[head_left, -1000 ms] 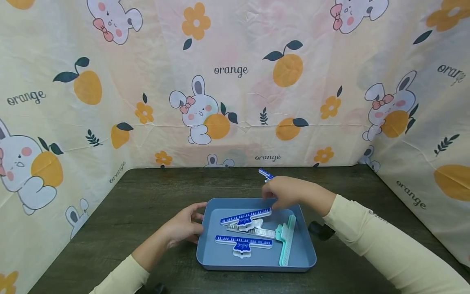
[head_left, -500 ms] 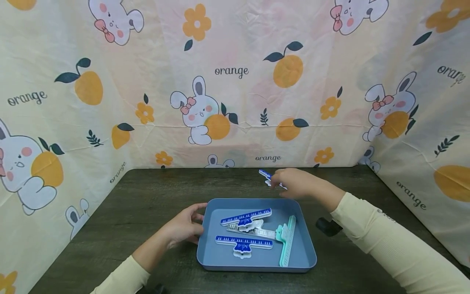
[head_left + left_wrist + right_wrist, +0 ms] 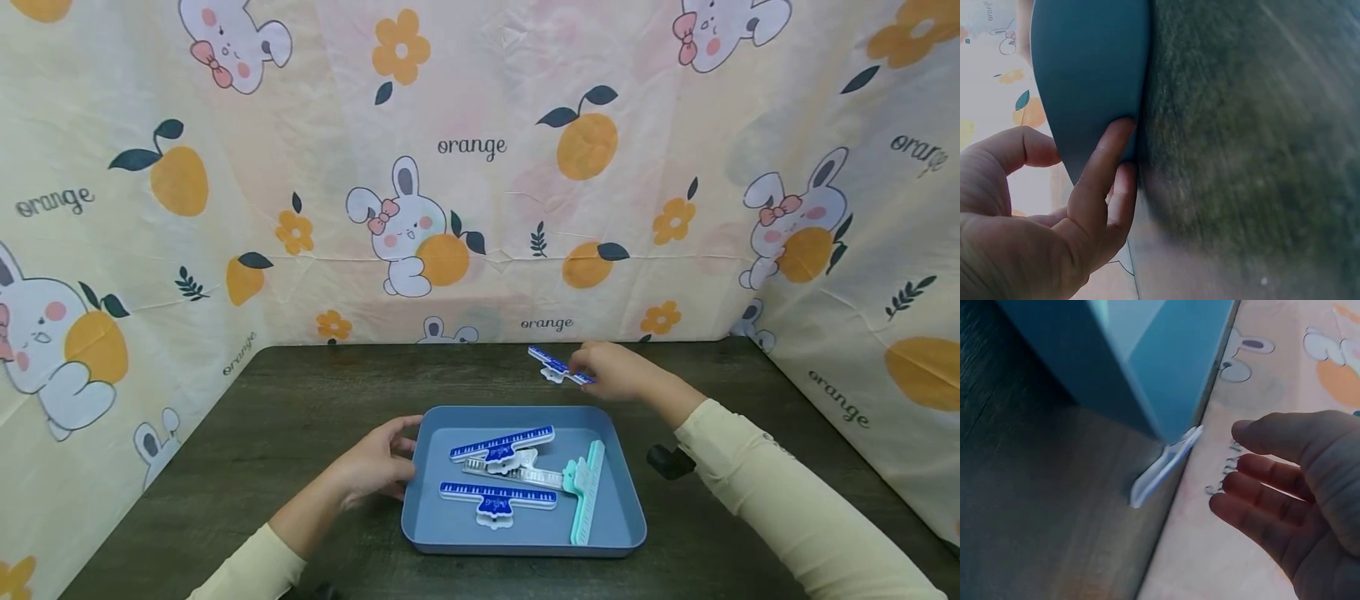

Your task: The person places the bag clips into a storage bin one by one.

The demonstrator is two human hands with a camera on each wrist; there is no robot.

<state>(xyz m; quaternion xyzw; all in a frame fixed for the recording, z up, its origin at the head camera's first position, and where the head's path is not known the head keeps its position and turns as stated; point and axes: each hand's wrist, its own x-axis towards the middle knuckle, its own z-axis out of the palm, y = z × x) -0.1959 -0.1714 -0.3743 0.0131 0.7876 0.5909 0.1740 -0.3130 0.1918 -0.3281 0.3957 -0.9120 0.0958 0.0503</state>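
Observation:
My left hand (image 3: 377, 462) holds the left side of a blue-grey tray (image 3: 525, 548). In the left wrist view its thumb is at the rim and its fingers (image 3: 1094, 175) lie against the outer wall. Behind the tray, a blue ruler clip (image 3: 551, 363) with a white edge lies on the table. My right hand (image 3: 617, 372) is beside that clip's right end. The right wrist view shows the fingers (image 3: 1260, 519) loosely bent and apart from the clip (image 3: 1163, 472), with nothing between them and the thumb.
Inside the tray lie two more blue ruler clips, an upper one (image 3: 517, 440) and a lower one (image 3: 498, 497). A clear clip (image 3: 540, 476) and a teal clip (image 3: 588, 496) are there too. A patterned cloth (image 3: 480, 208) hangs behind the dark wooden table (image 3: 322, 383).
My right hand has moved from over the tray's back edge to the clip behind it, then slightly right, uncovering more of that clip. The left hand and tray stay put.

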